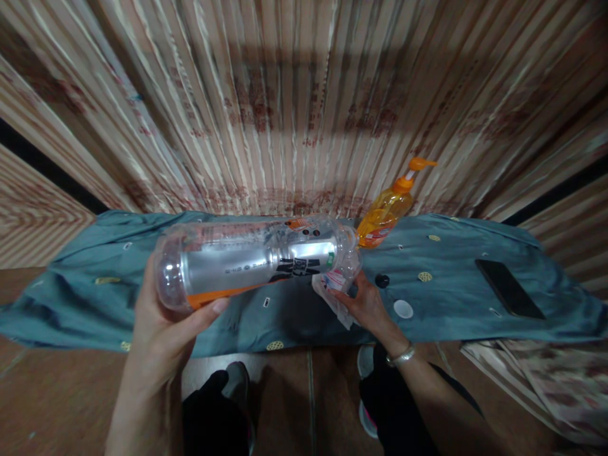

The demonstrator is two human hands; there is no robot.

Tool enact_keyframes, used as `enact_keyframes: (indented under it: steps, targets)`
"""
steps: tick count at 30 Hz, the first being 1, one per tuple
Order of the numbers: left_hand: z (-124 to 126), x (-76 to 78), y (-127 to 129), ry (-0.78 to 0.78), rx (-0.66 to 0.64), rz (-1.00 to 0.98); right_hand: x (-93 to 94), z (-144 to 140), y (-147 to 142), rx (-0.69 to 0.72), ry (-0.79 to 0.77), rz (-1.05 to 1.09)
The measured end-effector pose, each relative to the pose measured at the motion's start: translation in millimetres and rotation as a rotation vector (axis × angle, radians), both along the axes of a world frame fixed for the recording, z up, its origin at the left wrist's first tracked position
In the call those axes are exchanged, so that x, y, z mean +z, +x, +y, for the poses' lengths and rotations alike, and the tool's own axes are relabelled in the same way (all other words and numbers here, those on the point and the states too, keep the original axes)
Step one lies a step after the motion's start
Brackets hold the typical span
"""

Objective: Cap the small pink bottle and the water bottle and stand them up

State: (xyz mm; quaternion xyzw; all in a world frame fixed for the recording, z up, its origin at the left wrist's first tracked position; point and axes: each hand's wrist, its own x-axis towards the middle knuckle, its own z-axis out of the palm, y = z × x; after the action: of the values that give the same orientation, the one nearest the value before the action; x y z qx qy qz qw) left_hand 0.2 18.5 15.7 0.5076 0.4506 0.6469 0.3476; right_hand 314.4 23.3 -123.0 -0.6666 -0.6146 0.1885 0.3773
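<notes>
The left hand (164, 316) holds a clear bottle (256, 259) by its base, lying sideways in the air above the blue cloth (95, 297) that covers the tabletop. The grip is closed around the bottom end, thumb along the near side. The bottle has a silver and orange label, looks empty, and points its neck to the right.

At the neck, the right hand (365, 304) holds a crumpled white wipe (332, 288) pressed against the bottle's mouth; its grip is closed on the wipe. A bracelet (401, 356) sits on that wrist. The bottle has no cap on, and a black cap (382, 280) and a white lid (403, 308) lie on the cloth just right of the hand, so opening seems done. Judging by the wipe's place, the cleaning of the neck is under way; whether the rest of the bottle is already wiped cannot be told.

Behind the neck stands an orange pump bottle (387, 212), leaning in this view. Further right a dark phone (509, 288) lies flat on the cloth, well apart from the hands.
</notes>
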Motion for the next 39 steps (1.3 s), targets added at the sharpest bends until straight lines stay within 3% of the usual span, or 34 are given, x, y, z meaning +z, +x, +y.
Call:
enact_keyframes:
  steps: [39]
  targets:
    - [-0.3, -0.6, 1.1, -0.015, -0.009, -0.065, -4.3, -0.2, 0.9, 0.017, 0.043, -0.003]
